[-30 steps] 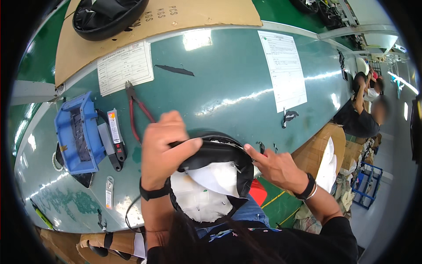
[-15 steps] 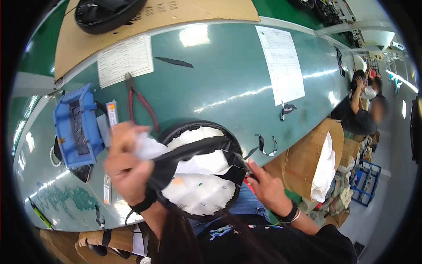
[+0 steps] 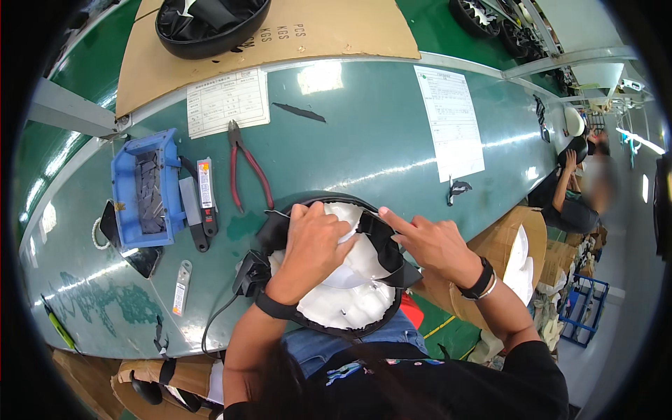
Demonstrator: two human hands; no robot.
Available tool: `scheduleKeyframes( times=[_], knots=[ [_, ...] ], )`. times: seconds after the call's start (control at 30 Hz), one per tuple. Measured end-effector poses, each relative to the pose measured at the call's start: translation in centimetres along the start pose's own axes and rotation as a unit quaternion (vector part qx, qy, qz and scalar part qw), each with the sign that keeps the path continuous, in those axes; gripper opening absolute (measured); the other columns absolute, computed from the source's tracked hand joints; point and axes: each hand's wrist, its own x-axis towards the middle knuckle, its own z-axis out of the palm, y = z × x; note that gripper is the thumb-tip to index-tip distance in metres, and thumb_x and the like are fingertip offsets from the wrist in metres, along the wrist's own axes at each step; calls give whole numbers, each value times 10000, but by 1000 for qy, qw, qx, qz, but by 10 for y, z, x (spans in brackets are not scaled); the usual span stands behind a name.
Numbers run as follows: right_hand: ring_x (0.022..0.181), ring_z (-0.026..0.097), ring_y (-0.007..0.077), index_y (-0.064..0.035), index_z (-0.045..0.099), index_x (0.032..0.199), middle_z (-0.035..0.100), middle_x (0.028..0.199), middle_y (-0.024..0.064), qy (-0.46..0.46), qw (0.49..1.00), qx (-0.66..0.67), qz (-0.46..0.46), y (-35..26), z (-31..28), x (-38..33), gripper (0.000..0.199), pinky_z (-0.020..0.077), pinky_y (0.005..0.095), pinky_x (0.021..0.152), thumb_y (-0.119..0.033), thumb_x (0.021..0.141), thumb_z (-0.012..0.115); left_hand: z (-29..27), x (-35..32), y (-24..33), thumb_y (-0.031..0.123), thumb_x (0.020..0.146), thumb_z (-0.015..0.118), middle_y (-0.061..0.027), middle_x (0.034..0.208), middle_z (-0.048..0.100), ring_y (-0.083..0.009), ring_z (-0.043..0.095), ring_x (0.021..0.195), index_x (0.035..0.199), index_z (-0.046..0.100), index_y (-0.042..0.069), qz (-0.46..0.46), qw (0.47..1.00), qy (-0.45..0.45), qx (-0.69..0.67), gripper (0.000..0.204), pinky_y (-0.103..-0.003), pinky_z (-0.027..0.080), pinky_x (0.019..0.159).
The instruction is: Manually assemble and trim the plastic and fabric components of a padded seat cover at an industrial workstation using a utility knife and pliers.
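Observation:
In front of me is a round, seat-like piece with a black cover (image 3: pixel 381 252) around its edge and white padding (image 3: pixel 350 304) inside. My left hand (image 3: pixel 315 241) is closed at the far left of its rim, fingers curled over the cover's edge; the exact grip is partly hidden. A loose white sheet (image 3: pixel 353 269) lies in the opening beside the left thumb. My right hand (image 3: pixel 437 245) has its index finger stretched to the far right rim, thumb apart, and no tool shows in it. Dark folds of the cover stick out below that hand.
Red-handled cutting pliers (image 3: pixel 238 168), a blue bin (image 3: pixel 171 199) of dark pieces and cutter knives (image 3: pixel 189 210) lie left. Behind are paper sheets (image 3: pixel 448 126) and another black round piece (image 3: pixel 210 31) on cardboard. A cardboard box (image 3: pixel 514 252) stands right; people work beyond.
My left hand has moved right and onto the far rim, from pulling up the cover. My right hand has risen to the rim; the tool it held no longer shows. The cover strip lies lower.

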Motion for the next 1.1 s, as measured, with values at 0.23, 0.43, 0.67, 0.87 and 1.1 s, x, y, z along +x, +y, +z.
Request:
scheduleKeyframes(
  times=[0.23,0.43,0.67,0.87,1.1],
  knots=[
    [478,559,296,-211,344,1436,559,649,131,-27,999,0,45,-1,17,-36,586,428,402,407,-266,907,589,-39,4,-27,189,690,665,-23,627,431,-153,410,703,610,542,34,-243,779,33,-578,213,-354,321,725],
    [580,610,342,-151,396,1411,620,748,159,-80,991,83,62,-26,42,-80,562,478,431,469,-231,896,606,-71,-23,-27,205,748,674,-43,593,551,-217,617,654,559,479,87,370,374,112,-843,296,-445,577,652],
    [933,616,344,-1,386,1328,594,1084,209,103,873,441,180,34,69,-29,501,484,386,802,-229,921,569,-58,-147,45,242,809,731,-70,814,630,-165,611,795,926,525,6,-468,838,-51,-275,335,-294,477,739],
    [975,589,424,-23,413,1310,583,1090,227,-25,865,500,-37,-3,21,26,464,467,425,817,-246,933,565,34,-177,45,305,934,594,3,832,611,-74,542,703,981,636,12,-612,576,360,-405,300,-249,421,594],
    [701,619,247,-37,546,1188,610,787,128,208,914,347,25,108,-71,160,443,493,340,654,-278,840,679,-12,-190,67,300,962,521,-51,867,641,-132,592,770,978,635,17,-678,542,469,-166,306,-277,477,695]
  ],
)
